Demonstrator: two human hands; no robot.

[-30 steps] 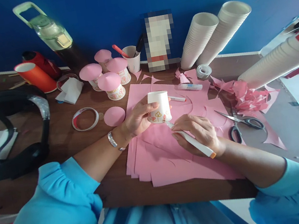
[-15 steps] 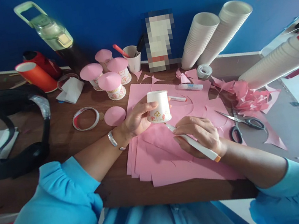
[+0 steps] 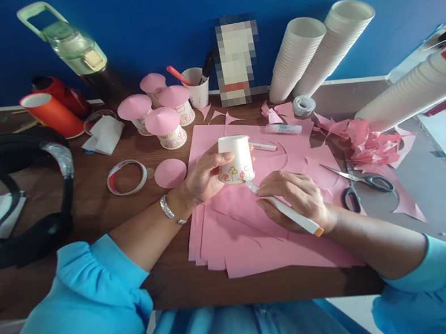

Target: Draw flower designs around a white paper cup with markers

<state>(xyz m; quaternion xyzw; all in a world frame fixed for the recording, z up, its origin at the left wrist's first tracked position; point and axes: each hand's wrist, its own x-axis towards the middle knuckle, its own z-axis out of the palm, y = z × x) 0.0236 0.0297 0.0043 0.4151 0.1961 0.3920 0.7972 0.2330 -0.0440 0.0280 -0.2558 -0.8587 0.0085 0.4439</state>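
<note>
A white paper cup (image 3: 240, 155) is held upside down over the pink sheets, with flowers drawn in red and yellow along its lower edge. My left hand (image 3: 206, 174) is wrapped round its left side, the thumb on the wall. In my right hand (image 3: 293, 198) is a white marker pen (image 3: 294, 216) with an orange end. The pen's tip is right by the cup's bottom rim; whether it touches cannot be made out. Beneath both hands lies a stack of pink paper (image 3: 239, 256). A pink paper cone (image 3: 170, 173) rests left of my left hand.
Several decorated cups with pink cone roofs (image 3: 162, 121) stand behind. Scissors (image 3: 366, 182) and crumpled pink scraps (image 3: 374, 146) lie right. Tall stacks of white cups (image 3: 298, 56) lean at the wall. A tape roll (image 3: 126, 177), black headgear (image 3: 21, 248) and bottle (image 3: 88, 64) are left.
The marker in my right hand has shifted slightly left and up, its tip now nearer the cup's rim. My left hand keeps hold of the cup.
</note>
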